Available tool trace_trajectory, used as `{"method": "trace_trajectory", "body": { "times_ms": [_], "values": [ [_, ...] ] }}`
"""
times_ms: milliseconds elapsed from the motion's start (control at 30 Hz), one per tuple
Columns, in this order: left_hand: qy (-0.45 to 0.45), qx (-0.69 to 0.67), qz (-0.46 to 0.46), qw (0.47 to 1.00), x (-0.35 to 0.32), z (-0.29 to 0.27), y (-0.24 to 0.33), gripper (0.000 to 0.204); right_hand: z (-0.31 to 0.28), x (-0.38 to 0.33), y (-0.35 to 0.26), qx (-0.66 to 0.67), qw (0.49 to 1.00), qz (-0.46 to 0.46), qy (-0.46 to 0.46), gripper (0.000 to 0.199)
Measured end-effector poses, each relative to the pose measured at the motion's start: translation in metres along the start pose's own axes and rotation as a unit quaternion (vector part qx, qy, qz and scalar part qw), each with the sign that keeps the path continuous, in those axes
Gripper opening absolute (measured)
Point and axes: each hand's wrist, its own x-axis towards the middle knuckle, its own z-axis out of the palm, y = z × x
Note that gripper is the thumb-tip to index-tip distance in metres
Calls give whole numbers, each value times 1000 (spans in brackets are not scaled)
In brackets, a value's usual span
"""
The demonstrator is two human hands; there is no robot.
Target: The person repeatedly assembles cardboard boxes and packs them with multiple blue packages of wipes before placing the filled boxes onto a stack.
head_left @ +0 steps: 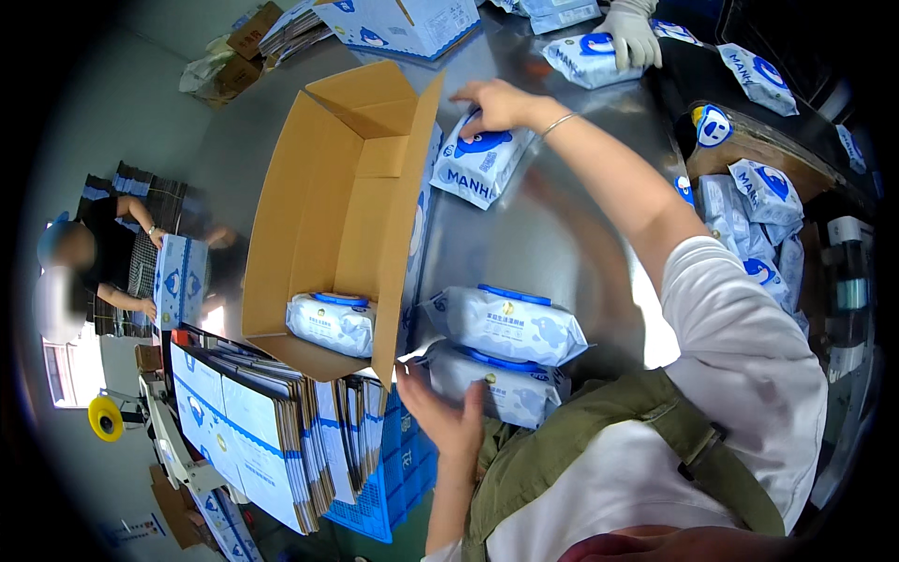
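Observation:
My right hand [501,105] reaches over the far end of a white and blue pack of wet wipes [479,167]; its thumb presses on the top and its fingers curl past the far edge. This pack tilts beside the open cardboard box [323,178]. Nearer to me, two more packs lie one on the other: an upper pack [506,323] and a lower pack [496,384]. My left hand [440,417] is open at the left end of the lower pack, thumb apart from the fingers; whether it touches the pack I cannot tell. One pack [331,324] lies inside the box at its near end.
Flattened cartons [253,421] stand packed at the near left, by a blue plastic crate [398,473]. A gloved hand [629,37] of another person rests on a pack at the far right. More packs [749,220] fill a bin at right. Another person [108,253] handles a carton at left.

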Motion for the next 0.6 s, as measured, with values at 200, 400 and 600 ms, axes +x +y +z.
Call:
{"method": "trace_trajectory", "body": {
  "times_ms": [200,400,600],
  "values": [
    [-50,-5,41,998,19,11,7,88,26,-57,7,-19,989,-136,-56,25],
    [-6,-123,11,992,19,21,2,108,12,-226,-85,-129,976,161,64,79],
    [3,-462,-329,824,-17,28,6,75,-9,-257,-40,31,977,141,157,74]
  ]
}}
